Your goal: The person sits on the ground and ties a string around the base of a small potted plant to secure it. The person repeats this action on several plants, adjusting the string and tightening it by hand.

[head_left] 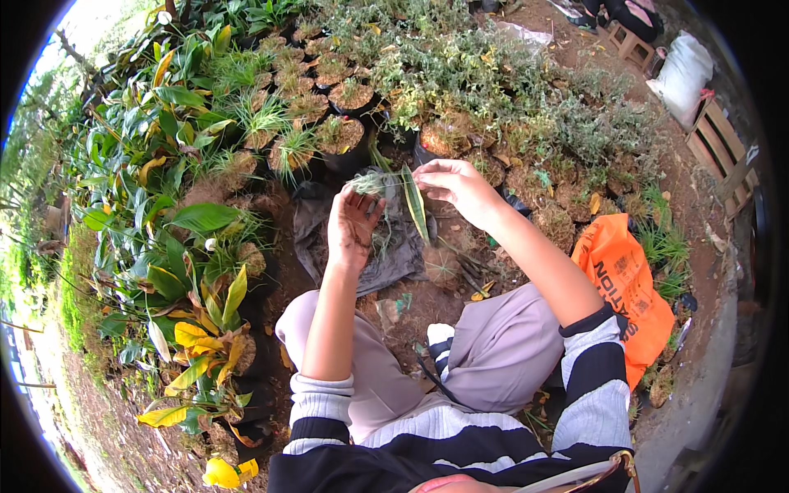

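Note:
My left hand [356, 228], its palm smeared with soil, is raised with the fingers bent around a tuft of thin grey-green strands [368, 183]. To its right, the fingertips of my right hand [455, 183] meet the edge of a long green leaf with yellow margins [415, 206], which looks like a snake plant leaf. The leaf slants down between both hands. Below them a crumpled dark plastic sheet [376, 280] lies on the soil, with more loose strands over it. A spiky round tuft [442, 266] sits beside the sheet, close to my knees.
Potted peace lilies [203, 215] crowd the left side. Soil-filled black grow bags [342, 138] and grey-green shrubs [524, 92] stand ahead. An orange bag bearing writing [629, 289] lies by my right elbow. Farther right are a white sack [683, 77], a wooden crate [722, 151] and a stool [632, 46] near another person.

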{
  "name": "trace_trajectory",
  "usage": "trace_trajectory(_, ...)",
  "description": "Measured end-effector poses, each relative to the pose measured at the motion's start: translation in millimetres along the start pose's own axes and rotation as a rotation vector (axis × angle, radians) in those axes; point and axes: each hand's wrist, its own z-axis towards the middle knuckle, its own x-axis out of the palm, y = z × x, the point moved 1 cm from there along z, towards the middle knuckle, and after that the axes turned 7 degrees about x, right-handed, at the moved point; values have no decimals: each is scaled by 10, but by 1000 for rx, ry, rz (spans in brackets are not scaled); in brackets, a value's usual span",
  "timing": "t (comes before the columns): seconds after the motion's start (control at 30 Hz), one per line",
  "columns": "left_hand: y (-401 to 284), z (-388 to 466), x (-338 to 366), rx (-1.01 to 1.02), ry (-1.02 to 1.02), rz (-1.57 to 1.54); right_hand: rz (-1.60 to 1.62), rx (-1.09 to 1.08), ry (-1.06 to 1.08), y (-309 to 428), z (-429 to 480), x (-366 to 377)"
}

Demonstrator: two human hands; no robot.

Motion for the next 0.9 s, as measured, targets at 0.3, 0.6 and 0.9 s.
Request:
trace_trajectory(0.3,-11,-69,84,-217,84,-401,-120,8,-39,-24,52,-107)
trace_trajectory(0.6,-92,-101,151,-202,285,-524,533,-120,88,58,1,-27)
trace_trajectory(0.9,-338,9,15,-17,185,-481,450,-190,-159,99,35,-571)
